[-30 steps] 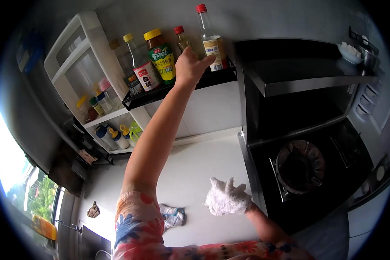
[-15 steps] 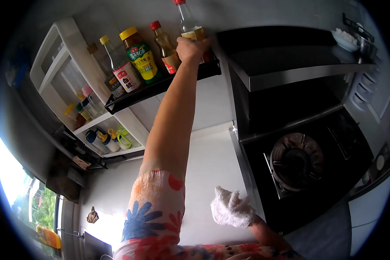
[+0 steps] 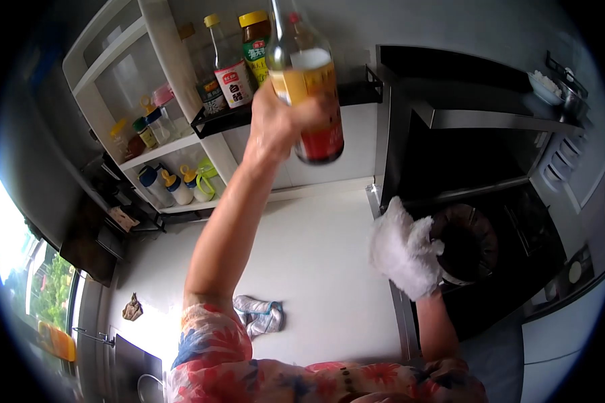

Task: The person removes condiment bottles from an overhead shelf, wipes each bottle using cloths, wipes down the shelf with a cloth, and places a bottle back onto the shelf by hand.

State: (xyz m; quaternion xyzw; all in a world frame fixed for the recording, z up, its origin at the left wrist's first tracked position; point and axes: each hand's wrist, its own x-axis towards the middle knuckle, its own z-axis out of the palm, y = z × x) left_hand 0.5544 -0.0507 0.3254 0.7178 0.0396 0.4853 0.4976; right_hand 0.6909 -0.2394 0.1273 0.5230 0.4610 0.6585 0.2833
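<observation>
One bottle (image 3: 323,80) is already off the black rack (image 3: 361,95), gripped by the left hand (image 3: 275,127); other bottles (image 3: 234,82) stand there, while the white-gloved right hand (image 3: 403,252) spreads its fingers, empty.

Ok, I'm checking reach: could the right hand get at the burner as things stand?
Probably yes: the gloved right hand looks free and hangs near the burner, with nothing visible between them.

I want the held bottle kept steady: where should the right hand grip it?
Probably low on the bottle, from the right: the left hand wraps its middle, the base sticks out below, and the right hand is on that side.
</observation>
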